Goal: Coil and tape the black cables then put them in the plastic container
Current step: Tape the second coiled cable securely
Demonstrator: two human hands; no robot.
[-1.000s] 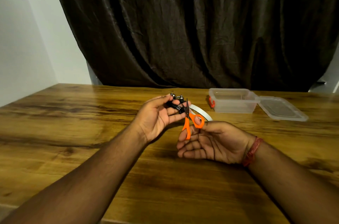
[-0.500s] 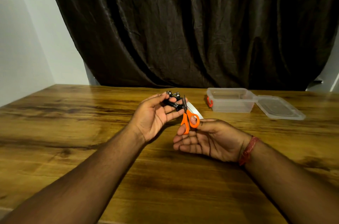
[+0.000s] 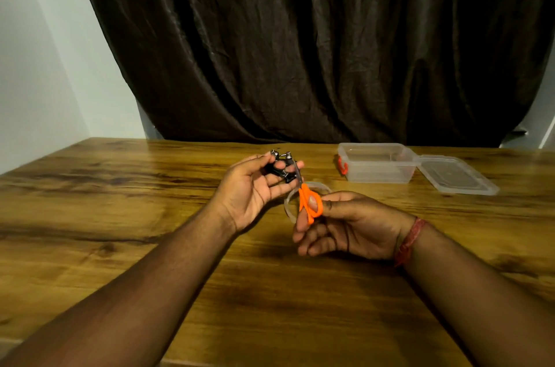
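Two hands busy | left hand (image 3: 252, 189) grips cable (image 3: 279, 168) | right hand (image 3: 345, 225) grips scissors (image 3: 309, 201), blades at cable | box (image 3: 378, 162) right of cable

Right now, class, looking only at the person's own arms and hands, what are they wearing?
Both forearms are bare, with no sleeves in view. The right hand has a red thread band wrapped around its wrist. The left hand and its wrist carry nothing: no band, watch or glove shows.

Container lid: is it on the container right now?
No. The lid lies flat on the table just right of the open plastic container.
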